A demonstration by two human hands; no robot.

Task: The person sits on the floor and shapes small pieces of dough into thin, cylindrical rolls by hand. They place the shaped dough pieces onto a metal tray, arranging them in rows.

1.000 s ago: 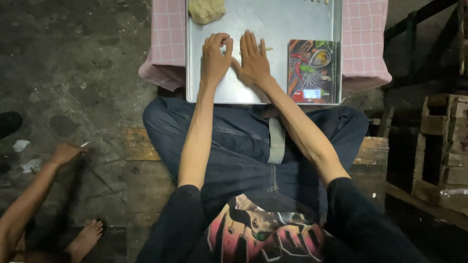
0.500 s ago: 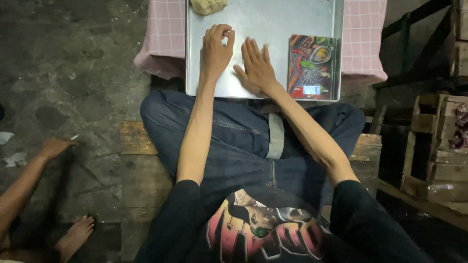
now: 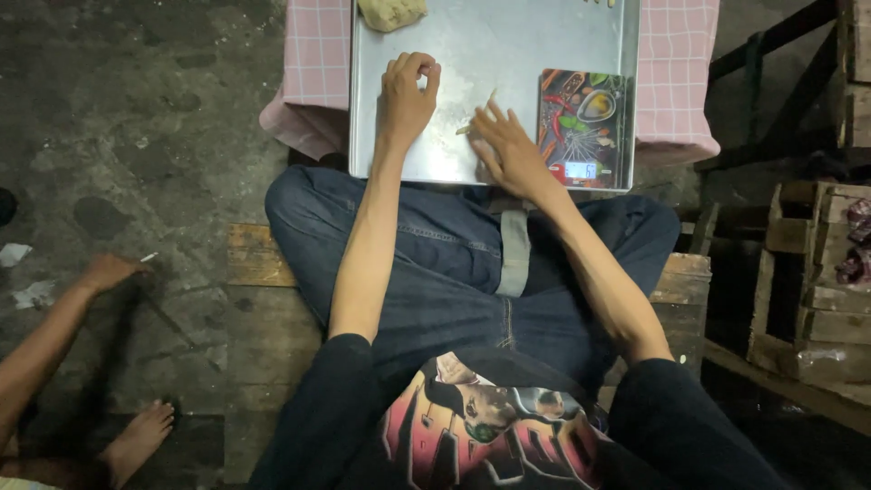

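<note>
One small pale scrap of dough point(image 3: 464, 130) lies on the bare metal of the tray point(image 3: 508, 36), near its front edge and about midway across. It is thin and short. Its long axis seems to run roughly across the tray, though it is too small for me to be sure.

It sits right at the fingertips of my right hand point(image 3: 510, 152), just left of them and touching or nearly touching. That hand is open, with the fingers spread and resting flat on the tray, and it grips nothing.

My left hand point(image 3: 406, 95) is a little farther from the scrap, up and to the left of it. Its fingers are curled and the thumb meets the forefinger in a closed ring. I cannot tell whether a bit of dough is pinched inside. Of the two, the right hand is plainly nearer the scrap.

At the far left corner of the tray is a bigger lump of dough point(image 3: 390, 13), well apart from both hands. A flat kitchen scale point(image 3: 581, 127) with a colourful printed top sits on the right side of the tray, just beside my right hand.

The tray rests on a pink checked cloth point(image 3: 676, 73). I sit on a wooden bench point(image 3: 263, 272), with wooden crates point(image 3: 817, 299) to my right. Off to my left, another person's hand point(image 3: 109, 270) rests on the concrete floor.
</note>
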